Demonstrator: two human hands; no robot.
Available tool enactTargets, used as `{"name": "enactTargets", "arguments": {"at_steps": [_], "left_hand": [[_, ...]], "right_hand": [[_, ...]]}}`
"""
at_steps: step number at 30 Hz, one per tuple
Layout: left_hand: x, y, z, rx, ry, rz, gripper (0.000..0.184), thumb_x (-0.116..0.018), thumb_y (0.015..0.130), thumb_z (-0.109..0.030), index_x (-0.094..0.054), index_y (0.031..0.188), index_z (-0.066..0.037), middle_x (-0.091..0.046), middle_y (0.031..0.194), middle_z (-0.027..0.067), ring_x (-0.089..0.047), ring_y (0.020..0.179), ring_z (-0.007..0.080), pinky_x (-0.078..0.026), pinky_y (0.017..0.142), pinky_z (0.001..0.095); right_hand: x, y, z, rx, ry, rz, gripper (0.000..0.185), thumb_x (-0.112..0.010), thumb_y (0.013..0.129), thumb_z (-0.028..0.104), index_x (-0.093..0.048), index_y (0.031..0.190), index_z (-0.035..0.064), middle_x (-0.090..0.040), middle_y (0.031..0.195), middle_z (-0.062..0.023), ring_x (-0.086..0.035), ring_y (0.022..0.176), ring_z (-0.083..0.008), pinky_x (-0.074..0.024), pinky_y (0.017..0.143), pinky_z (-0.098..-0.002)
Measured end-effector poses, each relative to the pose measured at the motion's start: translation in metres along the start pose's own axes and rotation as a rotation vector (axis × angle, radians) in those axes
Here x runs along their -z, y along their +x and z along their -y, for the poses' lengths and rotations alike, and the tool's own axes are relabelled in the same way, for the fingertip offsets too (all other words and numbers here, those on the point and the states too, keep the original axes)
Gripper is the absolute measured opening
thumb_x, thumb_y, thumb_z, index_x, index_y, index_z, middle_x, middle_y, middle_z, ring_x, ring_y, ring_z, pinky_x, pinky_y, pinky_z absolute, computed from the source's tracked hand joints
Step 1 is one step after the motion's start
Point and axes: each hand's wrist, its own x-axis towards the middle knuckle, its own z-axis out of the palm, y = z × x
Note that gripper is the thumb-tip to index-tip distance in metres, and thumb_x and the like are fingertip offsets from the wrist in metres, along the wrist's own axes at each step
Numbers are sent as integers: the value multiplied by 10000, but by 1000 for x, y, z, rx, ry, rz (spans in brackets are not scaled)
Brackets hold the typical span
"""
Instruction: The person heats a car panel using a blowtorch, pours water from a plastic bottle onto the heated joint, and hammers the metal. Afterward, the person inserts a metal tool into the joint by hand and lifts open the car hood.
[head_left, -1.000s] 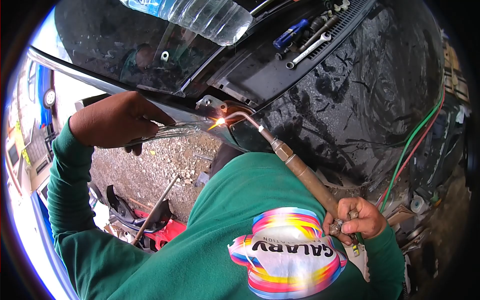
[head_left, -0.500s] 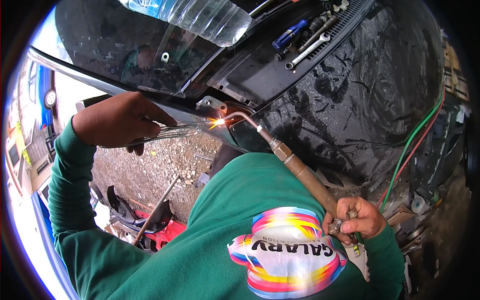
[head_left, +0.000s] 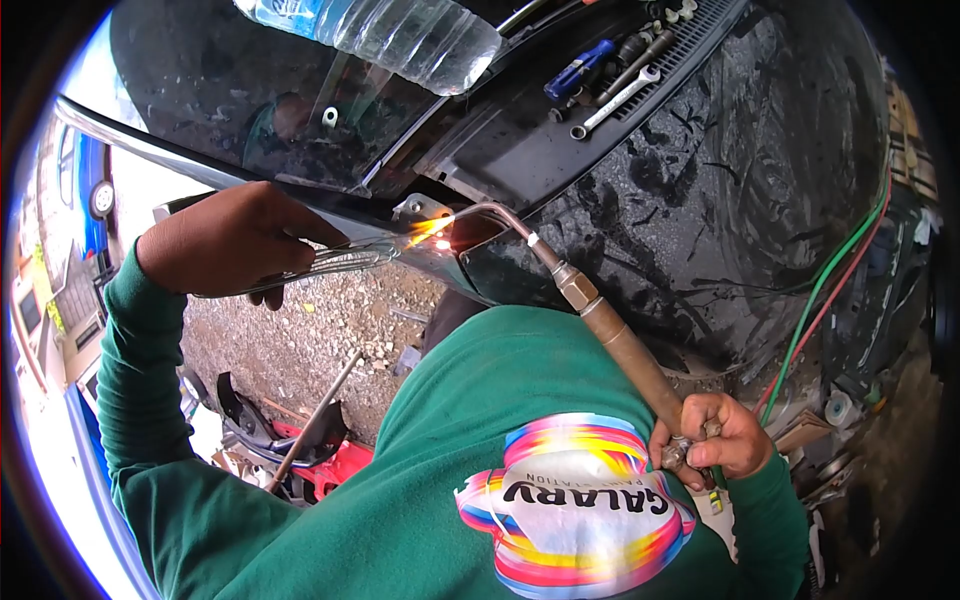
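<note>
On the left, my left hand (head_left: 240, 245) is closed around a looped bundle of thin welding wire (head_left: 345, 260), whose end reaches toward the flame. My right hand (head_left: 715, 440) grips a brass gas torch (head_left: 625, 340) at its valve end, low on the right. From the bent torch tip a yellow-orange flame (head_left: 430, 230) points left. Just below it, a small spot glows red on the edge of the dark car body panel (head_left: 475, 270). A metal bracket (head_left: 420, 208) with holes sits right behind the flame.
A water bottle (head_left: 400, 38) lies on the windshield. A blue-handled screwdriver (head_left: 580, 70), a wrench (head_left: 615, 103) and other tools rest by the cowl. Green (head_left: 835, 265) and red hoses run down the right. Car parts (head_left: 330, 465) lie on the gravel (head_left: 290, 340).
The torch tip has moved slightly up and right, away from the panel edge. Bright sparks have given way to a longer flame and a red glowing spot. My left hand has shifted slightly left.
</note>
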Motion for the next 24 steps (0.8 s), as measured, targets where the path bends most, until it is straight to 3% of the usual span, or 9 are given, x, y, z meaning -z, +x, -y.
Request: {"name": "enactTargets", "arguments": {"at_steps": [12, 24], "left_hand": [[-6, 12, 3, -42, 32, 13, 436, -598, 1067, -32, -744, 1477, -8, -834, 945, 152, -837, 755, 197, -704, 714, 361], [-4, 9, -2, 16, -14, 31, 432, -605, 1073, -39, -741, 1482, -12, -832, 918, 140, -837, 737, 189, -699, 705, 346]], "right_hand": [[-4, 0, 7, -71, 30, -25, 169, -758, 989, 89, -589, 988, 82, -702, 1234, -372, -659, 633, -134, -590, 654, -304], [-7, 1, 8, -91, 4, -46, 181, -772, 988, 99, -594, 967, 73, -718, 1051, -340, -732, 783, -199, -577, 648, -321]]}}
